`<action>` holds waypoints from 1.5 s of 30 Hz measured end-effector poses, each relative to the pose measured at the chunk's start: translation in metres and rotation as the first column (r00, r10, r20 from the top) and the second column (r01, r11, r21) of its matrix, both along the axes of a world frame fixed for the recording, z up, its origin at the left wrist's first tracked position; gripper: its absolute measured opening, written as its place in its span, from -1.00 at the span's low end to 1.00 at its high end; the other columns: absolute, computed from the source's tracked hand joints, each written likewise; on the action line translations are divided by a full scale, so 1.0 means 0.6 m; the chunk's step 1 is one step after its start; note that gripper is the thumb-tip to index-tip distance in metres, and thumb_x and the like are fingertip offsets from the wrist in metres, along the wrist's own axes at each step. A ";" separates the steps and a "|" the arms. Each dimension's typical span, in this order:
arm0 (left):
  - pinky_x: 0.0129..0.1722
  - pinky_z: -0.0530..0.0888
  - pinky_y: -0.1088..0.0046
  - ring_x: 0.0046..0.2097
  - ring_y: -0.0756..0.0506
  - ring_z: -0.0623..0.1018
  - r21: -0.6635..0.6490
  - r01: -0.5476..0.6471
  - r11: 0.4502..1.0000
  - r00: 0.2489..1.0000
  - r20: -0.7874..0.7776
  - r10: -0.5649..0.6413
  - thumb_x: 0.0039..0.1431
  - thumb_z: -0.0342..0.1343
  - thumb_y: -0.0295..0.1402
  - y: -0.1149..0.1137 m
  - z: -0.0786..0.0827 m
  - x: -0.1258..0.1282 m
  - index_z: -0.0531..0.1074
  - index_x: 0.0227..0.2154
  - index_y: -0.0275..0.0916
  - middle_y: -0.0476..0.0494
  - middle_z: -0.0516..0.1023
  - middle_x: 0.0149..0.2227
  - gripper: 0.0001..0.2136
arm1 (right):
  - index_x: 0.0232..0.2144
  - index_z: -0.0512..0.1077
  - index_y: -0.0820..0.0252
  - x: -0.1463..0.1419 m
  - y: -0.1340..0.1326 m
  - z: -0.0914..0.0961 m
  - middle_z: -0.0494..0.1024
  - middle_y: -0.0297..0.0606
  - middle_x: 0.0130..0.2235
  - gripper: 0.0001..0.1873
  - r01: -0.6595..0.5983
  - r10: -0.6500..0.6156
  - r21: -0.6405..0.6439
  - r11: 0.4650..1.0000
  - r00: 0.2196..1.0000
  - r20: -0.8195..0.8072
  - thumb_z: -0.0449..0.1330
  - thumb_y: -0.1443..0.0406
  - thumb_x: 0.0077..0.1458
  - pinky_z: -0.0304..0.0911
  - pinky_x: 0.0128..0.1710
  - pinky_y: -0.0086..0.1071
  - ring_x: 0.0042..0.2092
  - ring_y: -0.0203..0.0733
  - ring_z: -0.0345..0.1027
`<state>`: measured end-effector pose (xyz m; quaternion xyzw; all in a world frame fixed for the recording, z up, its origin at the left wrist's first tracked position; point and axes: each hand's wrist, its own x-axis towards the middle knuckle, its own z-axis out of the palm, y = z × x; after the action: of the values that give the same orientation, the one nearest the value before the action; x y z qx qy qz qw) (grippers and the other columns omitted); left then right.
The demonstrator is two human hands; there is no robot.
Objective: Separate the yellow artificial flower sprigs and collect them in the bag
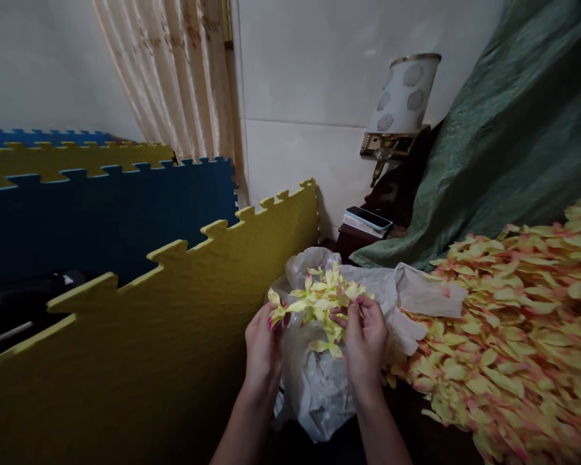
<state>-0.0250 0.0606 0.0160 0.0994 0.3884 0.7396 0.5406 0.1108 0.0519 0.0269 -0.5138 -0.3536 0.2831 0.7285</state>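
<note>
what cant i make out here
Head view:
Inside of the plastic bag: hidden by its folds and the yellow flowers.
Rest of the petal pile: cut by right and bottom edges.
Dark object: lost in shadow behind the yellow mat.
Exact grip of the right hand: covered by its own fingers.

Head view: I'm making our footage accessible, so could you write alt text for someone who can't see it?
A person's hands handle pink-tinged yellow flowers above a crumpled plastic bag. A large heap of yellow and pink petals fills the lower right. Yellow and blue foam mats with interlocking edges stand at left.
</note>
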 end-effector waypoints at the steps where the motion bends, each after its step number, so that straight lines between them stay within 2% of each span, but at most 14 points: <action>1: -0.44 0.43 0.59 -0.50 0.06 0.48 0.001 -0.050 0.999 0.999 0.009 0.050 -0.30 0.37 -0.36 0.003 0.001 -0.003 0.53 -0.59 -0.30 0.02 0.53 -0.54 -0.84 | -0.28 0.28 0.14 0.007 0.004 0.000 0.41 -0.38 -0.33 -0.76 0.044 -0.044 0.027 0.999 0.999 -0.012 0.16 0.12 0.11 0.48 -0.41 -0.29 -0.46 -0.27 0.46; 3: -0.47 0.40 0.62 -0.51 0.08 0.46 0.011 -0.103 0.995 0.995 -0.009 0.103 -0.28 0.38 -0.33 0.007 0.000 -0.008 0.54 -0.57 -0.28 0.06 0.51 -0.55 -0.82 | -0.26 0.31 0.16 0.027 0.014 0.004 0.44 -0.34 -0.32 -0.78 0.146 -0.149 0.085 0.986 0.988 0.030 0.16 0.15 0.12 0.48 -0.33 -0.23 -0.41 -0.22 0.48; 5: -0.48 0.40 0.61 -0.50 0.06 0.47 0.009 -0.052 0.999 0.997 -0.063 0.052 -0.23 0.38 -0.28 0.005 -0.003 -0.007 0.58 -0.52 -0.29 0.03 0.55 -0.53 -0.80 | -0.24 0.41 0.20 0.049 0.023 0.014 0.51 -0.20 -0.25 -0.78 0.169 -0.197 0.124 0.978 0.943 0.268 0.17 0.19 0.11 0.44 -0.15 -0.10 -0.23 -0.09 0.50; 8: -0.41 0.45 0.51 -0.37 -0.06 0.56 -0.025 0.094 0.995 0.976 -0.196 -0.097 -0.15 0.36 -0.22 -0.011 -0.002 0.005 0.64 -0.35 -0.29 -0.13 0.65 -0.37 -0.71 | -0.15 0.52 0.23 0.063 0.024 0.038 0.50 0.00 -0.04 -0.71 0.165 -0.216 0.141 0.976 0.683 0.697 0.11 0.26 0.13 0.24 0.08 0.07 0.04 0.08 0.37; 10: -0.31 0.48 0.43 -0.22 -0.15 0.59 -0.017 0.153 0.988 0.937 -0.314 -0.151 -0.10 0.35 -0.21 -0.025 0.001 0.014 0.64 -0.28 -0.25 -0.21 0.66 -0.24 -0.69 | -0.09 0.52 0.22 0.053 0.008 0.051 0.47 0.01 -0.02 -0.66 0.198 -0.259 0.174 0.965 0.585 0.769 0.06 0.29 0.16 0.26 0.07 0.05 0.04 0.07 0.37; 12: -0.18 0.48 0.36 -0.12 -0.20 0.58 0.027 0.224 0.974 0.888 -0.418 -0.193 -0.07 0.35 -0.22 -0.038 0.005 0.020 0.65 -0.26 -0.22 -0.23 0.66 -0.18 -0.71 | -0.15 0.55 0.18 0.035 -0.016 0.058 0.52 -0.05 -0.12 -0.71 0.141 -0.205 0.148 0.979 0.661 0.722 0.08 0.29 0.17 0.39 -0.07 -0.10 -0.08 -0.01 0.43; 14: -0.09 0.46 0.32 -0.09 -0.22 0.56 0.086 0.330 0.940 0.846 -0.469 -0.254 -0.05 0.35 -0.25 -0.048 0.007 0.021 0.66 -0.27 -0.20 -0.23 0.65 -0.16 -0.75 | -0.26 0.56 0.14 0.018 -0.039 0.057 0.55 -0.14 -0.23 -0.82 -0.105 0.079 0.007 0.994 0.793 0.604 0.19 0.25 0.11 0.46 -0.23 -0.26 -0.20 -0.09 0.48; 16: -0.09 0.46 0.34 -0.09 -0.21 0.56 0.125 0.442 0.888 0.813 -0.475 -0.338 -0.03 0.34 -0.28 -0.055 0.009 0.019 0.66 -0.28 -0.19 -0.23 0.65 -0.18 -0.78 | -0.34 0.55 0.13 0.010 -0.055 0.052 0.58 -0.22 -0.30 -0.86 -0.361 0.378 -0.121 0.925 0.834 0.401 0.30 0.22 0.01 0.48 -0.30 -0.35 -0.27 -0.14 0.51; 18: -0.12 0.47 0.38 -0.12 -0.19 0.56 0.148 0.522 0.840 0.786 -0.466 -0.406 -0.01 0.33 -0.30 -0.060 0.010 0.015 0.67 -0.29 -0.18 -0.22 0.65 -0.20 -0.81 | -0.39 0.54 0.14 0.012 -0.062 0.047 0.59 -0.27 -0.35 -0.82 -0.483 0.511 -0.171 0.859 0.828 0.230 0.37 0.21 -0.08 0.48 -0.28 -0.39 -0.30 -0.17 0.52; 23: -0.25 0.47 0.45 -0.20 -0.13 0.54 0.146 0.646 0.749 0.712 -0.471 -0.521 0.04 0.31 -0.32 -0.073 0.018 0.009 0.66 -0.27 -0.14 -0.21 0.63 -0.25 -0.83 | -0.44 0.54 0.14 0.040 -0.068 0.044 0.58 -0.32 -0.39 -0.82 -0.572 0.596 -0.194 0.797 0.798 0.095 0.42 0.23 -0.13 0.46 -0.29 -0.47 -0.30 -0.22 0.52; 28: -0.33 0.46 0.49 -0.25 -0.10 0.53 0.106 0.687 0.719 0.668 -0.482 -0.567 0.05 0.31 -0.28 -0.084 0.025 0.009 0.66 -0.29 -0.12 -0.20 0.60 -0.29 -0.85 | -0.43 0.54 0.12 0.054 -0.075 0.045 0.57 -0.36 -0.39 -0.82 -0.628 0.651 -0.212 0.748 0.757 0.054 0.43 0.26 -0.14 0.46 -0.28 -0.50 -0.29 -0.26 0.51; 35: -0.27 0.47 0.44 -0.19 -0.14 0.53 0.108 0.719 0.687 0.642 -0.483 -0.596 0.09 0.27 -0.27 -0.084 0.026 0.010 0.66 -0.28 -0.13 -0.24 0.58 -0.23 -0.84 | -0.47 0.54 0.16 0.052 -0.077 0.049 0.57 -0.32 -0.42 -0.82 -0.592 0.619 -0.204 0.780 0.778 0.108 0.43 0.25 -0.17 0.49 -0.35 -0.43 -0.34 -0.20 0.53; 41: -0.30 0.49 0.41 -0.19 -0.17 0.53 0.083 0.697 0.712 0.647 -0.502 -0.575 0.08 0.27 -0.27 -0.085 0.027 0.009 0.66 -0.28 -0.14 -0.27 0.60 -0.22 -0.84 | -0.50 0.55 0.16 0.047 -0.076 0.049 0.58 -0.32 -0.45 -0.82 -0.547 0.575 -0.210 0.810 0.811 0.108 0.44 0.26 -0.21 0.50 -0.37 -0.40 -0.37 -0.19 0.52; 45: -0.33 0.47 0.44 -0.22 -0.15 0.53 0.078 0.692 0.718 0.647 -0.507 -0.569 0.07 0.27 -0.25 -0.086 0.029 0.009 0.67 -0.30 -0.15 -0.28 0.61 -0.24 -0.83 | -0.48 0.56 0.15 0.050 -0.073 0.044 0.59 -0.34 -0.44 -0.83 -0.584 0.608 -0.209 0.784 0.791 0.072 0.45 0.30 -0.21 0.49 -0.33 -0.42 -0.35 -0.21 0.52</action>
<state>-0.0196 0.0090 0.0333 0.4679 0.3396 0.5030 0.6424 0.1406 0.0078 0.0532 -0.4556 -0.5201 0.4935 0.5276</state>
